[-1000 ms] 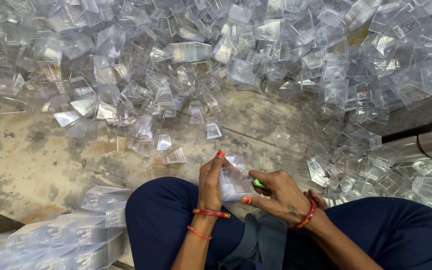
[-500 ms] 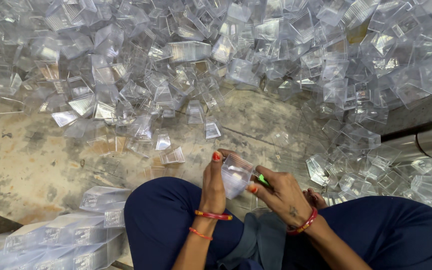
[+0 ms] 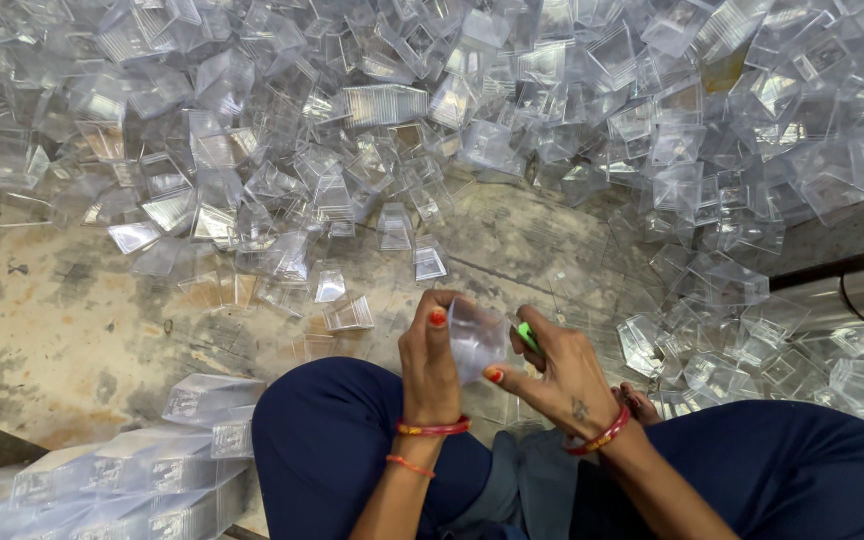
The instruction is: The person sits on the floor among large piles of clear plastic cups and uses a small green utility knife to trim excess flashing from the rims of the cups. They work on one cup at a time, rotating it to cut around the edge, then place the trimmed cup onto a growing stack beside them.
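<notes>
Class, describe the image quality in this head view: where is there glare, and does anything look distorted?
Head view: even light; glare glints across the pile of clear plastic boxes; the clear box between left hand and right hand is sharp; the edges bend, wide-angle.

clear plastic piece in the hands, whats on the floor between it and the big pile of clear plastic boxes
In the head view, the clear plastic piece and the big pile of clear plastic boxes are separated by worn stone floor with a few stray clear boxes scattered on it.
</notes>
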`<action>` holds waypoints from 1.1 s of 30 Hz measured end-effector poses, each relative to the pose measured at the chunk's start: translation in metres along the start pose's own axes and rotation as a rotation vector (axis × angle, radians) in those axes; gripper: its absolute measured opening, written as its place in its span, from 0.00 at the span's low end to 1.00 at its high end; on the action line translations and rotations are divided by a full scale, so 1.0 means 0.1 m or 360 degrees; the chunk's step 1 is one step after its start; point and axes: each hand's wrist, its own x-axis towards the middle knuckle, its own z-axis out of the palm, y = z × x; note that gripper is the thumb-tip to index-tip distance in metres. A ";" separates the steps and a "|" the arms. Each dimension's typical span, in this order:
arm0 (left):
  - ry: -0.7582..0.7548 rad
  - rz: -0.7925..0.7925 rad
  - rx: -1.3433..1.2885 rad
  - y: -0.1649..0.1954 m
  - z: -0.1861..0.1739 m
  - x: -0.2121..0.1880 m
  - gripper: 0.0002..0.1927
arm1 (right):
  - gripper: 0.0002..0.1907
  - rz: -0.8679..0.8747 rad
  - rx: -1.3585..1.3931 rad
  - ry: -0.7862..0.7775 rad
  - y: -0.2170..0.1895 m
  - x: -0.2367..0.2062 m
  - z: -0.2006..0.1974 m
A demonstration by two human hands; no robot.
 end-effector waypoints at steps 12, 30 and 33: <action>-0.0108 0.0481 0.0263 0.01 0.27 0.49 0.40 | 0.34 -0.0133 0.0039 0.0073 0.25 0.33 -0.22; -0.0086 -0.0449 -0.0449 -0.35 0.46 0.61 0.42 | 0.26 -0.0076 -0.0368 -0.0226 0.77 0.45 -0.63; -0.0074 -0.0580 -0.0826 -0.42 0.42 0.69 0.43 | 0.22 0.0097 -0.0572 -0.0070 1.11 0.68 -1.11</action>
